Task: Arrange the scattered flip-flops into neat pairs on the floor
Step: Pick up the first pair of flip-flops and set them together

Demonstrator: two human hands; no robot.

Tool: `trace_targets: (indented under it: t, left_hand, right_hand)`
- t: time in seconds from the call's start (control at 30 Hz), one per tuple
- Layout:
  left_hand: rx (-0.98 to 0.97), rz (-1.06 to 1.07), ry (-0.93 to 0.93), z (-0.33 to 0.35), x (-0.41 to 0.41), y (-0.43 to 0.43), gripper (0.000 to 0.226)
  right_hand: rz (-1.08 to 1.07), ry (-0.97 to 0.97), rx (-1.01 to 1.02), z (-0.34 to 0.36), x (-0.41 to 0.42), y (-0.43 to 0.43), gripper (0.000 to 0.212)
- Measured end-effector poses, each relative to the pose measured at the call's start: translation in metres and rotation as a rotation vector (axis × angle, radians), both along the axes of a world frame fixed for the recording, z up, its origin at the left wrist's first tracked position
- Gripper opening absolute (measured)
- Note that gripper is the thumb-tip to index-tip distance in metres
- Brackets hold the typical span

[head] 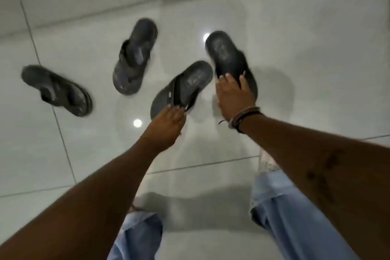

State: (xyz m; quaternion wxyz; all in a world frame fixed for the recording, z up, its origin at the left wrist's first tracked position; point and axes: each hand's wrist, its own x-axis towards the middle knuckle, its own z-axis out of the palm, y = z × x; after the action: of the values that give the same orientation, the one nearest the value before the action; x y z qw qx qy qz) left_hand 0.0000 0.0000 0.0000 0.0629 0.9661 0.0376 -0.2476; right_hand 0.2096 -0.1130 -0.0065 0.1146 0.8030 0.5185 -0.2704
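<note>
- Here the left hand [168, 121] has its fingers closed on the toe end of the nearer black flip-flop [183, 87], pinching at the strap, while the right hand [233, 95] is wrapped round the strap end of the other black flip-flop [229, 59], thumb and fingers curled over its edge.
- Both lie on, or just above, the pale tiled floor [295, 69]; blur hides whether either sole is lifted.
- To do this step well, I judge the two should be turned until their long axes run parallel, toes the same way, then set down side by side, just apart, soles flat.
- At present they splay: the left-hand one runs from lower left to upper right, heel away from the person; the right-hand one leans from lower right to upper left, heel also far. The heels are near, the toes apart.
- Two dusty grey flip-flops wait to the left: the middle one [135, 57] nearly upright in the frame, the far-left one [57, 91] lying slantwise, well apart from it.
</note>
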Motion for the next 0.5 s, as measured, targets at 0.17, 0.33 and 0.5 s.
trace_targets:
  t: [0.17, 0.33, 0.5]
  left_hand:
    - [0.130, -0.026, 0.073, -0.047, 0.033, 0.012, 0.031]
    - [0.008, 0.209, 0.075, -0.048, 0.079, 0.018, 0.019]
    - [-0.187, 0.535, -0.020, -0.039, 0.169, -0.001, 0.016]
  right_hand:
    - [-0.162, -0.080, -0.004, -0.043, 0.013, 0.000, 0.034]
    - [-0.087, -0.021, -0.054, -0.036, 0.047, 0.006, 0.019]
    - [-0.183, 0.093, -0.105, -0.023, 0.102, 0.010, 0.036]
